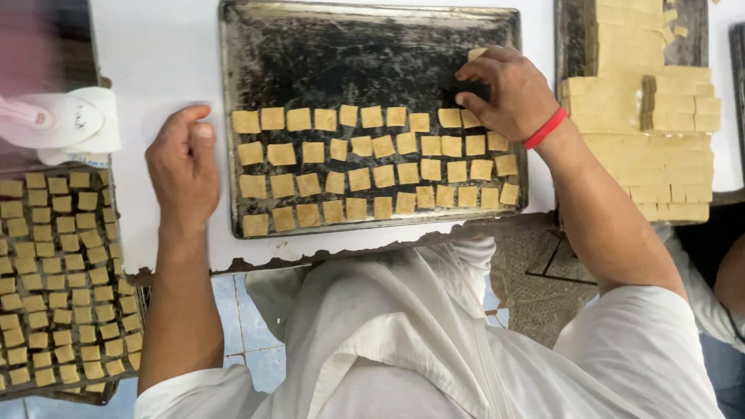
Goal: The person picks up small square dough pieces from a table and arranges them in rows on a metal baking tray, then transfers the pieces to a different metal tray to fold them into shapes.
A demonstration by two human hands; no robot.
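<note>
A dark, worn baking tray (341, 54) lies on the white table in front of me. Several rows of small square tan dough pieces (357, 178) fill its near half. My right hand (508, 93), with a red band at the wrist, rests over the tray's right side, fingers pinching a small stack of dough squares (475, 54) beside the top row. My left hand (185, 167) rests on the table just left of the tray, fingers curled, holding nothing.
A second tray (62, 279) packed with dough squares sits low at the left. Stacked slabs of cut dough (644, 132) lie to the right. A white tool (70, 124) lies at the left. Another person's arm (722, 271) shows at the right edge.
</note>
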